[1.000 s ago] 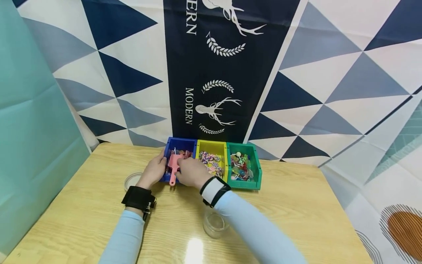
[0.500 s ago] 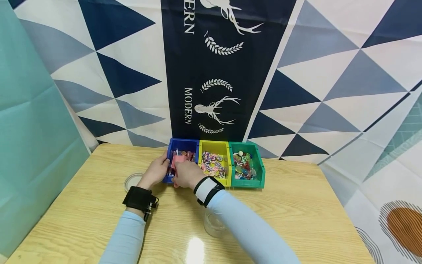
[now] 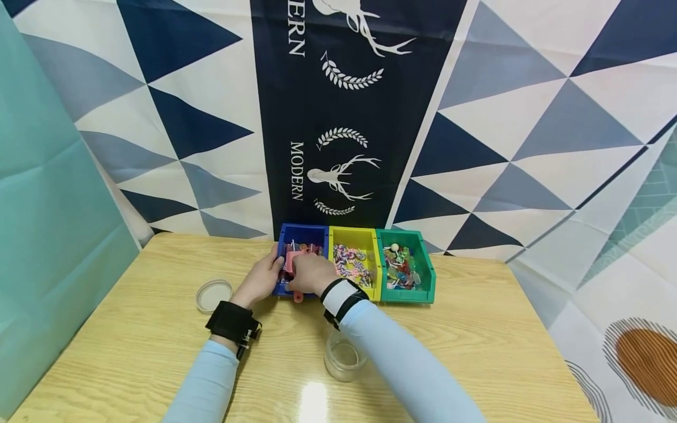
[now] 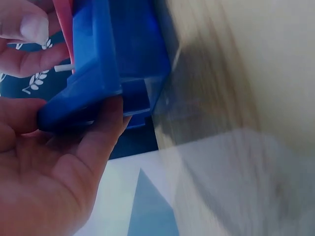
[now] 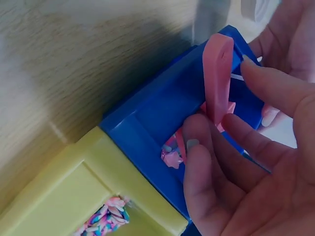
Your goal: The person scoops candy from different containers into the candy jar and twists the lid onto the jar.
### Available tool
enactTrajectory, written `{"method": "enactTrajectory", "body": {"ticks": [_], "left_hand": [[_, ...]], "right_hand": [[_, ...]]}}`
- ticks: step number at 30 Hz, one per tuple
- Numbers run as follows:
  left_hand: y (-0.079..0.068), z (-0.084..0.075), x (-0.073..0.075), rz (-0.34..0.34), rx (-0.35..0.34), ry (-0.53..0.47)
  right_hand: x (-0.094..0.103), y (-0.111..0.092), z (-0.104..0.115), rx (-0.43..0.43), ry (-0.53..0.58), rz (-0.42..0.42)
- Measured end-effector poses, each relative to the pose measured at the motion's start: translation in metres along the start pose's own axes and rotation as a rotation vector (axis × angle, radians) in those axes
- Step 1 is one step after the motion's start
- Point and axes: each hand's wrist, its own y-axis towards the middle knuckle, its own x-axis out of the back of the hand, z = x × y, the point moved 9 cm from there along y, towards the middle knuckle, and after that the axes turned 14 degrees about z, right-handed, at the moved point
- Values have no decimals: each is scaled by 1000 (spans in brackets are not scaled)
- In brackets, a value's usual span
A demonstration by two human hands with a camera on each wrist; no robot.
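Observation:
In the head view, a blue bin [image 3: 304, 232] with small, mostly reddish candies stands at the left end of a row of three. My left hand [image 3: 257, 282] grips its left side; in the left wrist view the thumb and fingers [image 4: 106, 130] clasp the blue rim. My right hand [image 3: 313, 272] is over the bin, holding a pink scoop [image 3: 292, 262]. In the right wrist view, curled fingers [image 5: 199, 169] hold the scoop near the base of its handle [image 5: 217, 73], with the thumb apart from it. The scoop's head is partly hidden by the fingers.
A yellow bin [image 3: 353, 236] of swirl candies and a green bin [image 3: 429, 282] of lollipops adjoin the blue one. A clear glass jar [image 3: 344, 359] stands beside the right forearm. A round lid [image 3: 214, 295] lies left of the left hand. A patterned curtain [image 3: 222, 176] hangs behind.
The row of bins has shifted to the right, both hands moving along with it. The right hand still holds the scoop, its handle more hidden by the hand than a second ago.

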Motion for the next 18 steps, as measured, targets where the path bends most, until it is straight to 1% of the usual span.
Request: {"method": "enactTrajectory", "body": {"ticks": [5,8,11,15,18], "left_hand": [[3,0,-3,2,-13,1],[3,1,-3,-14,-10,18],[4,1,-2,-18,-10,31],[6,0,-2,-6,-3,52],[6,-1,1,-9,20,73]], "right_hand": [[2,-2,-8,-25,23,14],[4,-3,-11,-17,38,6],[8,-5,-13,3,44,-23],[17,-10,-14,43,2,-80],[26,-15,-14,53,-14,-97]]}}
